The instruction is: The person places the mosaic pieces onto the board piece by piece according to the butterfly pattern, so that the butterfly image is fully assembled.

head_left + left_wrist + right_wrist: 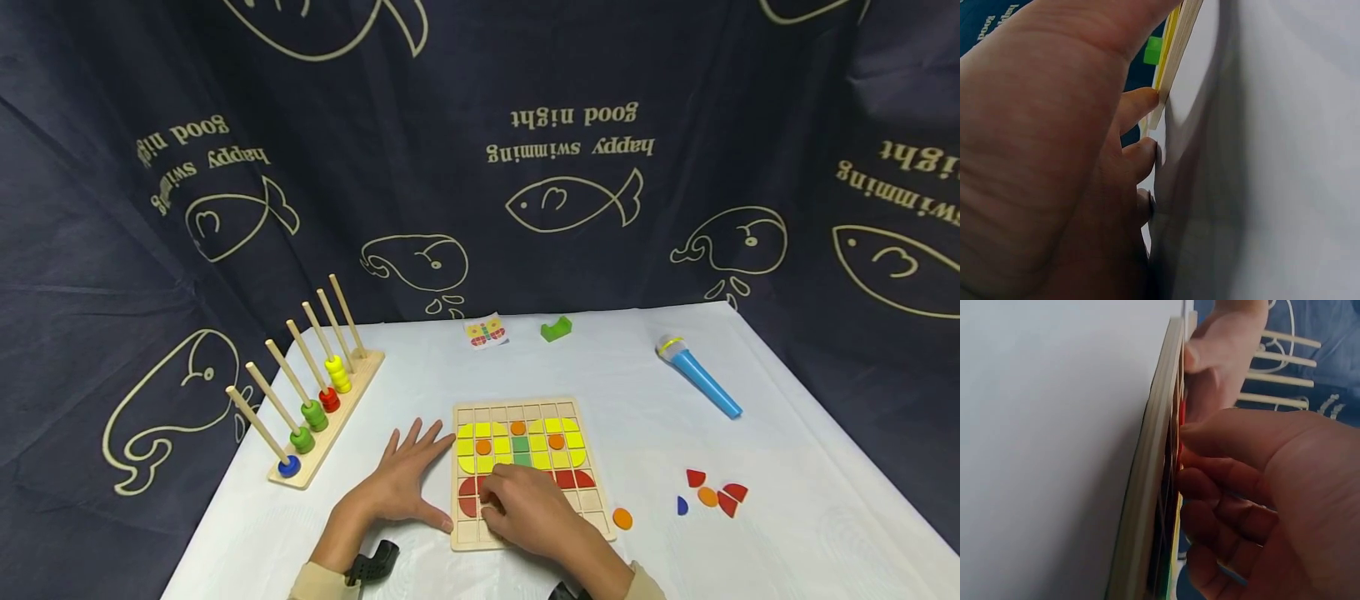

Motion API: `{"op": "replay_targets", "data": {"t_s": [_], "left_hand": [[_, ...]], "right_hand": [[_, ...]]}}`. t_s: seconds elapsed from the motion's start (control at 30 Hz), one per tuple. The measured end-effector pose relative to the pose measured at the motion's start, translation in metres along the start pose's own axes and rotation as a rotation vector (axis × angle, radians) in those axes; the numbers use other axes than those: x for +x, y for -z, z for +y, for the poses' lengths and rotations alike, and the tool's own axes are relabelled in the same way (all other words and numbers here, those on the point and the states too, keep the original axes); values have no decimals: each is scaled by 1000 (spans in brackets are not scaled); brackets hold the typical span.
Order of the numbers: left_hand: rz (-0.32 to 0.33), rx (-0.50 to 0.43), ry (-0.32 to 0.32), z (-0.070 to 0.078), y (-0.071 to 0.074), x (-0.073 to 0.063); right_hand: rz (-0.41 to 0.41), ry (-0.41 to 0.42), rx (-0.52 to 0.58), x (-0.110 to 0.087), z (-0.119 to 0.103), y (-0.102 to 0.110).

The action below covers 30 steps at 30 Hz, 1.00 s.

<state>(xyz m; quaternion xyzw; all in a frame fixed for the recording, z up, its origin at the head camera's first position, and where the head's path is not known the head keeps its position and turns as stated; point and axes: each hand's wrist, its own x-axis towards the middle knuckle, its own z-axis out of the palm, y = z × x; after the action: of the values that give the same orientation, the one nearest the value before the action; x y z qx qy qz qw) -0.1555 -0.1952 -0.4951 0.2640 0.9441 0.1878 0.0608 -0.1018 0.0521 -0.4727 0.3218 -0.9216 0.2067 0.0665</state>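
Note:
A wooden grid board [471, 533] lies on the white table with yellow, orange, green and red flat pieces set in its cells. My left hand [405, 483] is spread at the board's left edge, thumb near the lower corner and fingertips by the upper side. Over the lower rows, my right hand [528, 508] has curled fingers. In the right wrist view, the thumb and forefinger of this right hand [1229, 462] close about a red piece [1181, 450] at the board's face; its shape is mostly hidden. Red pieces [468, 506] show just left of these fingertips.
Right of the board lie an orange disc [622, 518], several red and orange pieces [707, 497] and a blue half disc [682, 506]. A blue microphone [705, 381] lies farther back. A peg stand with beads [300, 477] is at left; a butterfly card [486, 332] and green block [556, 330] are behind.

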Motion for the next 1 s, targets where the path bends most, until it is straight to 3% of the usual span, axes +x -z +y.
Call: {"op": "replay_targets", "data": {"t_s": [0.2,0.33,0.5,0.67,1.0], "left_hand": [[6,7,0,-1,0,0],[6,5,3,-1,0,0],[4,4,9,-3,-1,0],[1,-3,10,-1,-1,0],[5,-1,14,0,-1,1]], "right_hand": [[48,-58,66,-20,20,16],[46,-142,76,-36,36,29],[-4,-239,55,-56,58,45],[-55,-274,79,-80,82,58],[-179,-340,242,-113,103,70]]}}
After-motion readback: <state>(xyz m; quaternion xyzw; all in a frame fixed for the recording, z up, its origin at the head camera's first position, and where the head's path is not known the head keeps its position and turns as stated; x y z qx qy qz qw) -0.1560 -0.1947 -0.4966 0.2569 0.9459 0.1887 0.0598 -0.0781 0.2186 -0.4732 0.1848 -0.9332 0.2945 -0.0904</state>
